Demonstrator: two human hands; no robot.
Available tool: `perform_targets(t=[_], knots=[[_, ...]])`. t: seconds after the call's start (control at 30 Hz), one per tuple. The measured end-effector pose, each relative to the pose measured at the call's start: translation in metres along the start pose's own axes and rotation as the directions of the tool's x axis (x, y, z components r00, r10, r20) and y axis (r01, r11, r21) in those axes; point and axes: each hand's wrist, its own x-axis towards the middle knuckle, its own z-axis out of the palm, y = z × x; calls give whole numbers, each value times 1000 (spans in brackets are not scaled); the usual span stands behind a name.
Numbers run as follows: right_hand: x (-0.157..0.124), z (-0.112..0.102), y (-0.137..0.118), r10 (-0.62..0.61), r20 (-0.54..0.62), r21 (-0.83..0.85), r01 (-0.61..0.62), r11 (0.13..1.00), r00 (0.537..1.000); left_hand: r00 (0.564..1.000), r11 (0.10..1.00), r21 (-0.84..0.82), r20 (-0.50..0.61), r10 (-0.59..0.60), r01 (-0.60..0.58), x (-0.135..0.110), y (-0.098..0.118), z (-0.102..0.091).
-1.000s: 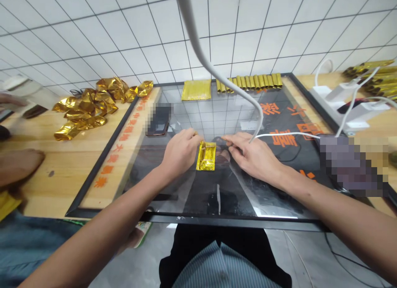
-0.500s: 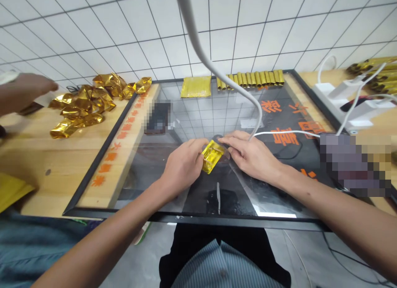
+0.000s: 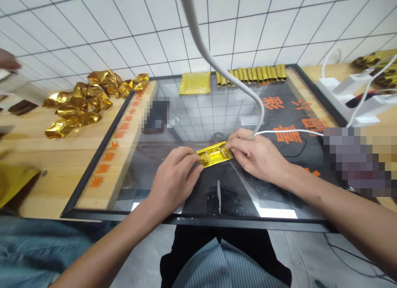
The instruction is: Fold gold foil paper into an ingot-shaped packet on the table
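Note:
A small folded gold foil piece (image 3: pixel 214 155) is held lengthwise between my two hands just above the glass-topped board (image 3: pixel 186 197). My left hand (image 3: pixel 173 178) pinches its left end with closed fingers. My right hand (image 3: pixel 257 155) pinches its right end, fingers pressed together. A flat gold foil sheet (image 3: pixel 191 83) lies at the far edge of the glass. Beside the sheet sits a row of several rolled gold foil tubes (image 3: pixel 251 75).
A heap of crumpled gold foil (image 3: pixel 83 102) lies on the wooden bench at the left. A white cable (image 3: pixel 217 68) hangs down the middle to my right hand. White power strips (image 3: pixel 353 97) sit at the right. Another person's hand (image 3: pixel 8 62) is at the far left.
The foil piece has gone from lying upright on the glass to being turned and stretched sideways between both hands. The other person's hand at the left has moved up and back.

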Motion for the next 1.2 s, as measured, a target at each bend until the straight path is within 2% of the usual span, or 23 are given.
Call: perform_targets(t=[0.1, 0.2, 0.5, 0.67, 0.93, 1.2], knots=[[0, -1, -2, -53, 53, -45, 56, 997, 997, 993, 993, 58, 75, 94, -99, -6, 2, 8], [0, 0, -3, -74, 81, -89, 81, 993, 994, 985, 987, 84, 123, 123, -134, -2, 1, 14], [1, -1, 5, -103, 88, -40, 107, 993, 991, 967, 949, 205, 132, 217, -240, -1, -5, 18], [0, -2, 6, -77, 98, -39, 81, 996, 992, 962, 923, 268, 81, 263, -275, 0, -4, 21], [2, -10, 0, -64, 151, -69, 75, 995, 986, 972, 945, 232, 2, 235, -229, 5, -4, 19], [-1, -8, -4, -75, 146, -218, 106, 970, 986, 996, 994, 84, -54, 74, -69, 4, -7, 21]])
